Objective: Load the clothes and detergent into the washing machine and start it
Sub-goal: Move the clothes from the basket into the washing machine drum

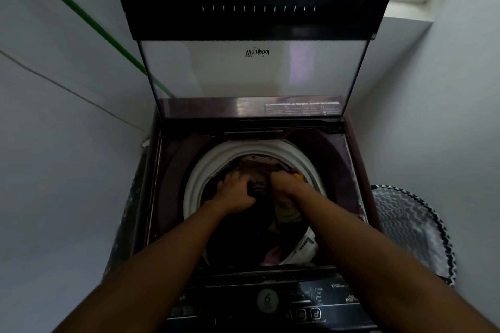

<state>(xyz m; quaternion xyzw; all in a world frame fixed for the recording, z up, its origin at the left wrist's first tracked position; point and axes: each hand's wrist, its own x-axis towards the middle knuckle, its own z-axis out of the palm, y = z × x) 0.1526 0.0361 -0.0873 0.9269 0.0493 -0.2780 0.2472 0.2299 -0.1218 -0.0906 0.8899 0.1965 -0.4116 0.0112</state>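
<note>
In the middle of the frame both my arms reach down into the drum [216, 155] of the washing machine [173, 170], whose lid [254, 70] stands open in the upper part. My left hand [236, 190] and my right hand [284, 184] are closed on the clothes [259, 163] lying inside. A patterned basket [405, 224] stands at the right edge.

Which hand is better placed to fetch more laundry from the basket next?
Right, probably. The basket stands on the washer's right side, nearer the right hand. The left hand would have to cross over. Both are now pressing clothes into the drum.
</note>
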